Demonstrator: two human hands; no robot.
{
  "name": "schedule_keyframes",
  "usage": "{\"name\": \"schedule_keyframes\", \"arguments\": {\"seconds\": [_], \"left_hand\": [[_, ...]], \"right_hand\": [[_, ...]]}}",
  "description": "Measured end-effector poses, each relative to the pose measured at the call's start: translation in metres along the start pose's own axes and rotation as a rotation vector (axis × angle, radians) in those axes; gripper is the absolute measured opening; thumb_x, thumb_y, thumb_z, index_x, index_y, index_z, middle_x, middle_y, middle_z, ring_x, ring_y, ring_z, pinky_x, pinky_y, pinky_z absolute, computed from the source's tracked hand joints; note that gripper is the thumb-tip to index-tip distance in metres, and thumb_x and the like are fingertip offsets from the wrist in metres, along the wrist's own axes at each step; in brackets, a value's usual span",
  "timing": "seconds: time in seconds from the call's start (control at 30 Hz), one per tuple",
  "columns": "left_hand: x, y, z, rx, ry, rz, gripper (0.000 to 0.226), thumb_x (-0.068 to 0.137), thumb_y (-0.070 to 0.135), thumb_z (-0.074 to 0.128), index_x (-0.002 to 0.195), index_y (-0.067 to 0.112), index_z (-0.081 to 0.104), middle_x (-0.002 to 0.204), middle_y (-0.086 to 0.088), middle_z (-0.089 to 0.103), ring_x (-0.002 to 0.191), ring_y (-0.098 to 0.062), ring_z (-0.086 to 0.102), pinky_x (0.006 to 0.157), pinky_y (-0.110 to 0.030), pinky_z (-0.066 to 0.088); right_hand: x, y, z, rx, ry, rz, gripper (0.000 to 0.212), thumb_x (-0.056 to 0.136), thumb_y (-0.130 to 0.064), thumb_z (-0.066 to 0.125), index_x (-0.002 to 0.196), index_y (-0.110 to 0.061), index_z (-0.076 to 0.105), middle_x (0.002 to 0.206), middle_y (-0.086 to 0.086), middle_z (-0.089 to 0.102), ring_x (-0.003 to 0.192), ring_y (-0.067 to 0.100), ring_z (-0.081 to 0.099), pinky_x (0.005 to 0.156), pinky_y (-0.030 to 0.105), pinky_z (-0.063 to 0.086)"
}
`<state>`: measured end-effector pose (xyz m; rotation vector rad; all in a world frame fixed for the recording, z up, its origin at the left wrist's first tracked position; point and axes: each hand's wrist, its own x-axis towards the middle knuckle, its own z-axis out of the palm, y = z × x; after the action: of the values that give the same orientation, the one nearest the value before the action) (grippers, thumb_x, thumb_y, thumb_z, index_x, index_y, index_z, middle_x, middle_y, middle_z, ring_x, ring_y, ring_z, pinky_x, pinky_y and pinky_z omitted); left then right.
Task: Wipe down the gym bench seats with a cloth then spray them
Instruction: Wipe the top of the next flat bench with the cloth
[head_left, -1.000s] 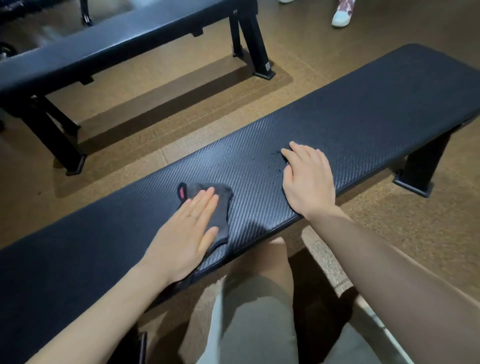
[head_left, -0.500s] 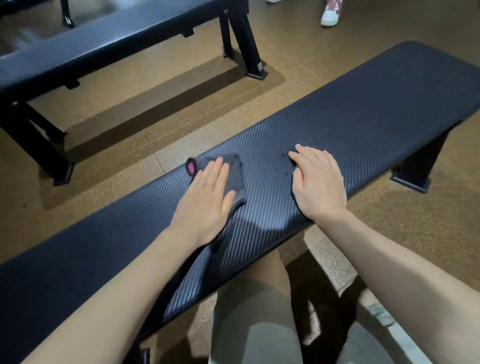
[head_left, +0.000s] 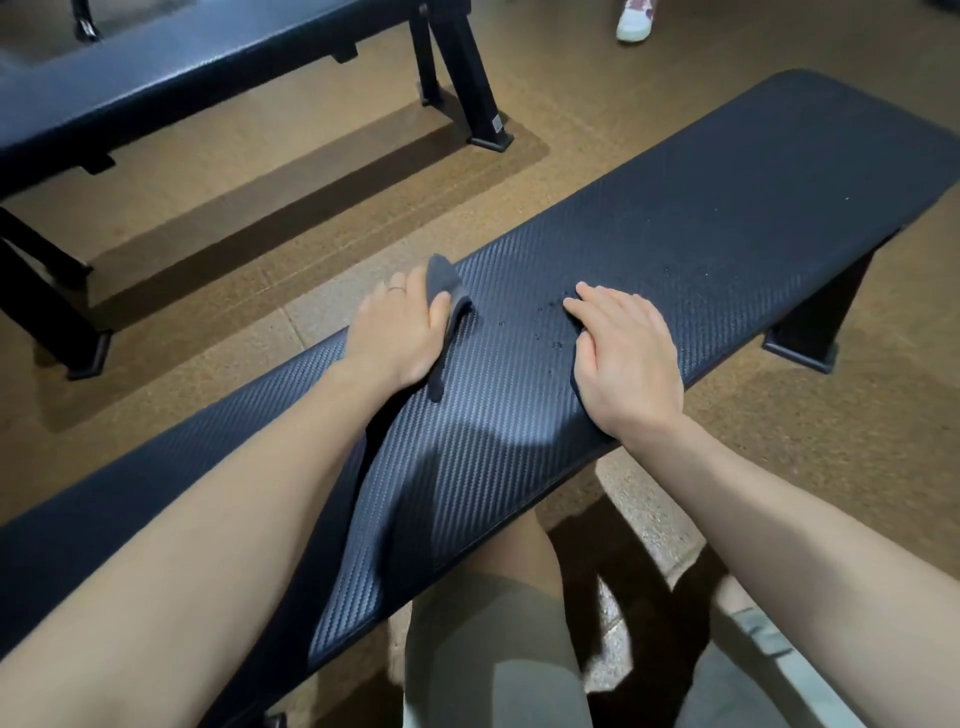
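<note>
- Left hand (head_left: 397, 332) grasps a dark cloth (head_left: 449, 306) at the far edge of the black bench seat (head_left: 727, 218)
- Right hand (head_left: 626, 358) – released, fingers flat on the seat

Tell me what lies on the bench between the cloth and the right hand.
In the head view, only bare textured bench seat separates the cloth from the right hand, dotted with a few small droplets near that hand's fingers.
</note>
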<state>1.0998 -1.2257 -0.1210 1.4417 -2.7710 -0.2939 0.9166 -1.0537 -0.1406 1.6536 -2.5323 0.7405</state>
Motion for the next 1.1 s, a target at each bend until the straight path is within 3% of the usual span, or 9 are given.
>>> {"name": "schedule_keyframes", "arguments": {"seconds": [0.07, 0.2, 0.33, 0.53, 0.67, 0.77, 0.93, 1.03, 1.1], "left_hand": [[-0.025, -0.026, -0.006, -0.027, 0.011, 0.005, 0.050, 0.109, 0.040, 0.032, 0.146, 0.007, 0.043, 0.142, -0.025, 0.054, 0.127, -0.042, 0.052, 0.102, -0.049, 0.039], [-0.078, -0.098, -0.023, -0.029, -0.073, -0.288, 0.045, 0.110, 0.045, 0.024, 0.114, 0.008, 0.050, 0.127, -0.028, 0.059, 0.117, -0.045, 0.058, 0.090, -0.052, 0.043], [-0.083, -0.097, -0.025, -0.017, -0.044, -0.326, 0.046, 0.109, 0.045, 0.023, 0.102, 0.007, 0.049, 0.120, -0.032, 0.060, 0.112, -0.048, 0.058, 0.090, -0.053, 0.043], [0.012, 0.017, 0.000, -0.025, -0.004, -0.191, 0.056, 0.108, 0.041, 0.029, 0.131, -0.004, 0.052, 0.137, -0.031, 0.055, 0.126, -0.045, 0.051, 0.104, -0.050, 0.038], [-0.001, 0.033, 0.011, 0.027, 0.013, -0.049, 0.063, 0.110, 0.039, 0.027, 0.158, -0.001, 0.025, 0.164, -0.023, 0.030, 0.151, -0.036, 0.028, 0.124, -0.047, 0.017], [-0.059, 0.005, 0.009, -0.015, -0.034, 0.087, 0.065, 0.111, 0.040, 0.019, 0.164, 0.006, 0.010, 0.173, -0.011, 0.005, 0.161, -0.025, 0.002, 0.130, -0.041, 0.002], [-0.191, 0.019, 0.027, 0.097, -0.032, 0.240, 0.068, 0.105, 0.041, 0.019, 0.162, 0.003, 0.022, 0.171, -0.013, 0.015, 0.159, -0.030, 0.013, 0.127, -0.051, 0.022], [-0.207, 0.041, 0.031, 0.109, -0.005, 0.228, 0.069, 0.104, 0.044, 0.026, 0.162, 0.008, 0.027, 0.170, -0.009, 0.023, 0.158, -0.028, 0.019, 0.128, -0.047, 0.019], [-0.191, 0.057, 0.030, 0.169, 0.036, 0.288, 0.068, 0.104, 0.043, 0.028, 0.160, 0.004, 0.031, 0.168, -0.014, 0.028, 0.156, -0.033, 0.025, 0.126, -0.050, 0.024]], "right_hand": [[-0.001, 0.002, -0.001, 0.015, 0.004, -0.002, 0.042, 0.098, -0.014, 0.044, 0.135, -0.014, 0.063, 0.148, 0.003, 0.056, 0.139, 0.021, 0.046, 0.124, 0.039, 0.020], [-0.001, 0.000, -0.001, 0.052, -0.011, 0.018, 0.041, 0.098, -0.011, 0.047, 0.135, -0.013, 0.063, 0.147, 0.004, 0.056, 0.139, 0.022, 0.045, 0.125, 0.039, 0.019], [-0.001, -0.004, 0.002, 0.033, 0.004, 0.027, 0.039, 0.098, -0.013, 0.046, 0.132, -0.011, 0.065, 0.145, 0.006, 0.058, 0.137, 0.025, 0.048, 0.124, 0.044, 0.022], [0.000, -0.003, 0.004, 0.026, 0.030, 0.013, 0.039, 0.095, -0.014, 0.046, 0.128, -0.009, 0.067, 0.140, 0.007, 0.061, 0.133, 0.027, 0.052, 0.122, 0.048, 0.028], [0.002, 0.001, 0.003, 0.056, 0.019, 0.020, 0.044, 0.094, -0.016, 0.041, 0.129, -0.012, 0.067, 0.142, 0.005, 0.061, 0.135, 0.024, 0.050, 0.121, 0.046, 0.028], [0.003, -0.001, 0.000, 0.062, -0.015, 0.017, 0.042, 0.096, -0.014, 0.042, 0.131, -0.012, 0.066, 0.143, 0.004, 0.059, 0.136, 0.023, 0.049, 0.122, 0.044, 0.026], [0.009, 0.006, -0.009, 0.009, -0.111, -0.081, 0.036, 0.098, -0.012, 0.045, 0.129, -0.012, 0.063, 0.138, 0.004, 0.060, 0.131, 0.026, 0.050, 0.115, 0.044, 0.031], [0.022, 0.027, -0.017, -0.064, -0.112, -0.104, 0.029, 0.097, -0.019, 0.043, 0.117, -0.015, 0.063, 0.121, 0.002, 0.063, 0.115, 0.028, 0.057, 0.103, 0.045, 0.039], [0.026, 0.039, -0.020, 0.006, -0.051, 0.012, 0.025, 0.098, -0.021, 0.042, 0.111, -0.016, 0.063, 0.117, 0.001, 0.064, 0.112, 0.026, 0.057, 0.102, 0.044, 0.041]]}}
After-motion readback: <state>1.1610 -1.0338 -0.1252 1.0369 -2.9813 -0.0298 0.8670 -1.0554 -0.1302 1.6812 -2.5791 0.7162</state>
